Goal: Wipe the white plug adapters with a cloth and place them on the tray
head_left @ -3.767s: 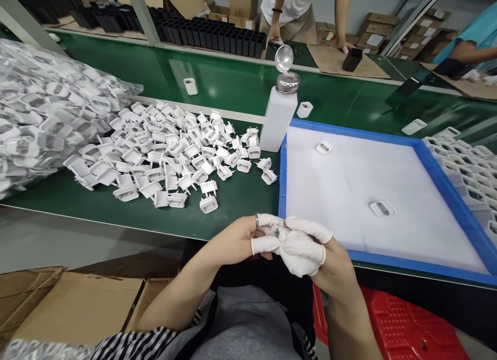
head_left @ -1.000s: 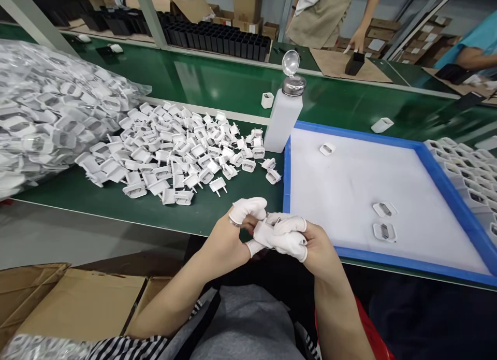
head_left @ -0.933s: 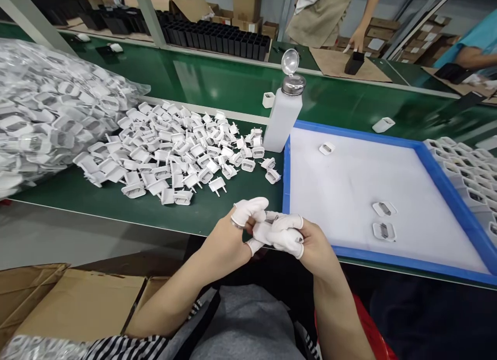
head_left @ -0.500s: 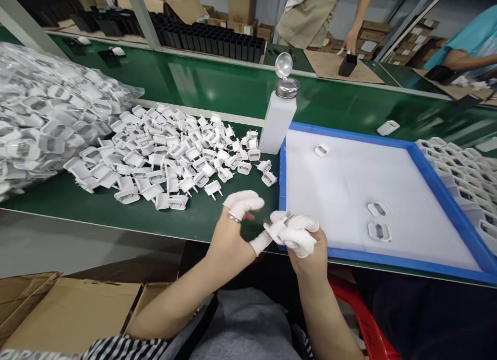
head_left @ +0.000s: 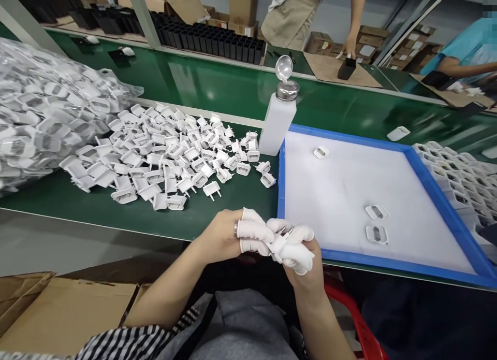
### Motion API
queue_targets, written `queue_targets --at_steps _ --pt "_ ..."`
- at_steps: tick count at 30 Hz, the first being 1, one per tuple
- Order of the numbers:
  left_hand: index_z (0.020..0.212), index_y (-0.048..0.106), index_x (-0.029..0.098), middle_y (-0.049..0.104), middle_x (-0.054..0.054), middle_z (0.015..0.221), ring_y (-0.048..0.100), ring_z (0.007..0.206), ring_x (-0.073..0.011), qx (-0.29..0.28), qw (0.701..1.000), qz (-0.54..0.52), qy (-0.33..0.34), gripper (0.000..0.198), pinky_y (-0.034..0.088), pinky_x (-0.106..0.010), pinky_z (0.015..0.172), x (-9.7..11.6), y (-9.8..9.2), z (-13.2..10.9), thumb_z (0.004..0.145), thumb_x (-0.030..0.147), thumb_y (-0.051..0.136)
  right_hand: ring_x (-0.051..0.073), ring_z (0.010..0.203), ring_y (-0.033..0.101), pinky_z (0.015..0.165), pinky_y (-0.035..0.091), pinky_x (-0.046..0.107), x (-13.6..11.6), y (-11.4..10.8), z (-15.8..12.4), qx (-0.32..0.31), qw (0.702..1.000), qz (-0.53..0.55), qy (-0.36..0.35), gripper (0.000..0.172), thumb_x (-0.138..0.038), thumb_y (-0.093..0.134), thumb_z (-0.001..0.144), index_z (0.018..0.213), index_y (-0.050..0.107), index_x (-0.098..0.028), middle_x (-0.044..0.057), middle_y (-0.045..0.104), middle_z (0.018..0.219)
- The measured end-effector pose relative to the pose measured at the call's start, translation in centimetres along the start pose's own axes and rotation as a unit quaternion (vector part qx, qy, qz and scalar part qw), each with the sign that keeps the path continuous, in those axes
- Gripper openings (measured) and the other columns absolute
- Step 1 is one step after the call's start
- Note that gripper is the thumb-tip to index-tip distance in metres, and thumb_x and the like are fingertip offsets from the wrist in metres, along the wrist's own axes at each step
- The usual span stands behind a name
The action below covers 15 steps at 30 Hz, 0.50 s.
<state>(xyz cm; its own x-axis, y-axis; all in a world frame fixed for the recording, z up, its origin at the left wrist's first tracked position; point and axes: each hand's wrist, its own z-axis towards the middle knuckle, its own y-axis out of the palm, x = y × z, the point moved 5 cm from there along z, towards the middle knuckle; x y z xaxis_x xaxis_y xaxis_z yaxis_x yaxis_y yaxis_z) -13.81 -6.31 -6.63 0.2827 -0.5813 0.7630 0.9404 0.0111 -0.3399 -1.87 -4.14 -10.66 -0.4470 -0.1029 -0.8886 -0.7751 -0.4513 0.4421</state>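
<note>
White finger cots cover the fingertips of both my hands, which meet at the table's front edge. In my right hand (head_left: 301,251) a small white plug part (head_left: 277,246) is gripped, with bits of metal showing between the fingers. The fingers of my left hand (head_left: 248,233) are pinched together against the left side of that same part; much of it is hidden by the fingers. Farther left, a pile of white plug parts (head_left: 166,153) with metal pins lies on the green table (head_left: 233,199).
A blue-rimmed white tray (head_left: 345,189) to the right holds several plug parts. A white pump bottle (head_left: 276,121), lid raised, stands beside it. A clear bag of white parts (head_left: 46,111) sits at left; white housings (head_left: 462,178) stand far right. Co-workers handle black boxes (head_left: 347,68) across the table.
My left hand has gone from spread, curved fingers to pinching the plug part at my right hand. Across the table, a co-worker's body has shifted left.
</note>
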Motion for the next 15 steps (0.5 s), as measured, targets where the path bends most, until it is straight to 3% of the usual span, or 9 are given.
queue_targets --at_steps 2,5,10,12,15 --pt "0.078 0.065 0.022 0.064 -0.004 0.071 0.059 0.058 -0.0115 -0.092 0.989 0.112 0.032 0.016 0.043 -0.018 0.05 1.1 -0.4 0.3 0.078 0.021 0.049 0.02 0.077 0.058 0.066 0.047 0.037 0.0 0.0 0.0 0.004 1.0 -0.006 0.018 0.027 -0.035 0.072 0.056 0.063 0.048 -0.025 0.001 0.061 0.083" --pt "0.084 0.064 0.022 0.062 -0.001 0.068 0.055 0.053 -0.0116 -0.186 0.946 0.261 0.047 0.028 0.037 -0.02 0.046 2.5 -0.6 0.7 0.077 0.01 0.04 0.02 0.071 0.059 0.067 0.048 0.038 0.3 0.1 0.0 0.022 1.0 -0.001 0.02 0.029 -0.034 0.074 0.052 0.061 0.048 -0.025 0.0 0.059 0.069" --pt "0.082 0.06 0.022 0.058 0.003 0.064 0.047 0.044 -0.0098 -0.282 0.918 0.276 -0.049 0.021 0.03 -0.022 0.044 3.1 -0.5 0.8 0.079 0.016 0.04 0.018 0.066 0.06 0.057 0.049 0.031 0.4 0.8 -0.6 0.001 0.999 0.014 -0.032 0.021 -0.037 0.068 0.061 0.064 0.049 -0.027 -0.001 0.061 0.071" --pt "0.072 0.059 0.021 0.054 0.004 0.059 0.044 0.042 -0.0089 -0.286 0.913 0.281 -0.074 0.019 0.027 -0.022 0.042 3.1 -0.5 0.7 0.078 0.017 0.042 0.018 0.066 0.06 0.051 0.047 0.03 -0.9 0.6 0.4 -0.015 0.994 -0.093 -0.059 0.026 -0.045 0.06 0.066 0.058 0.046 -0.025 0.001 0.062 0.073" --pt "0.061 0.055 0.019 0.05 0.003 0.054 0.041 0.04 -0.0096 -0.276 0.909 0.31 -0.027 0.023 0.022 -0.025 0.039 3.8 -0.1 0.6 0.078 0.013 0.041 0.017 0.073 0.059 0.057 0.046 0.03 -4.3 -0.3 4.4 -0.05 0.949 -0.303 -0.072 0.036 -0.05 0.049 0.072 0.049 0.046 -0.023 0.001 0.062 0.07"
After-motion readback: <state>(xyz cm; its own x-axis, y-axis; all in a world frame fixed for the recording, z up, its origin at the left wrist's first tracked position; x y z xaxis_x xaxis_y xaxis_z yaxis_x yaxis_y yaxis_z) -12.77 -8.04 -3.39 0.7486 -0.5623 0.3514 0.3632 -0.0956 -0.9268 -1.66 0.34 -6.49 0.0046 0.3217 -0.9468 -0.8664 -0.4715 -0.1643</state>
